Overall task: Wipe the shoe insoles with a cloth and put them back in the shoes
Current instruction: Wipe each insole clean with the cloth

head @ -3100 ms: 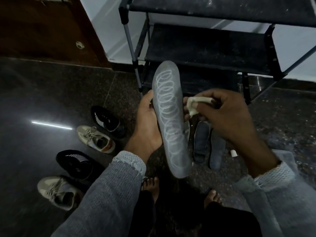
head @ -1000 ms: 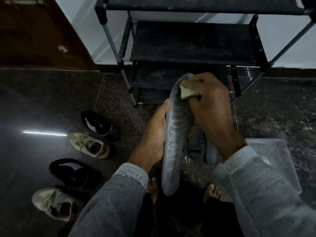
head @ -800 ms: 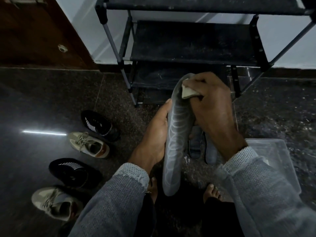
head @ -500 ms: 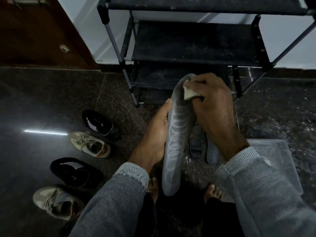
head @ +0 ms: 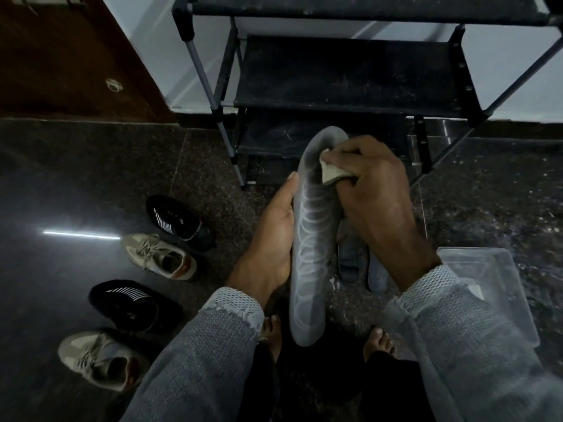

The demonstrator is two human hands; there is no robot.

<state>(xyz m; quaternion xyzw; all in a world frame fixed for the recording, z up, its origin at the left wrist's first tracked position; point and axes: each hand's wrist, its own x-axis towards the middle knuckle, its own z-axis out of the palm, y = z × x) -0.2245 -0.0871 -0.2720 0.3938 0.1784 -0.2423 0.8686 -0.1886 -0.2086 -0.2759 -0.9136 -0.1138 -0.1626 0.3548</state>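
A dark stone floor [head: 76,184] filled the view, with a black shoe rack [head: 344,74] standing against the wall. A clear plastic tub [head: 499,287] lay on the floor at the right. Four shoes sat in a row at the left: two black shoes [head: 178,222] [head: 131,303] alternating with two beige shoes [head: 158,257] [head: 97,357]. The left hand [head: 271,236] held a grey insole [head: 313,236] upright by its edge, fingers curled behind it. The right hand [head: 371,190] gripped a small pale cloth [head: 330,173], pressing it against the insole's upper end. Two more insoles [head: 350,257] [head: 377,275] lay on the floor beneath.
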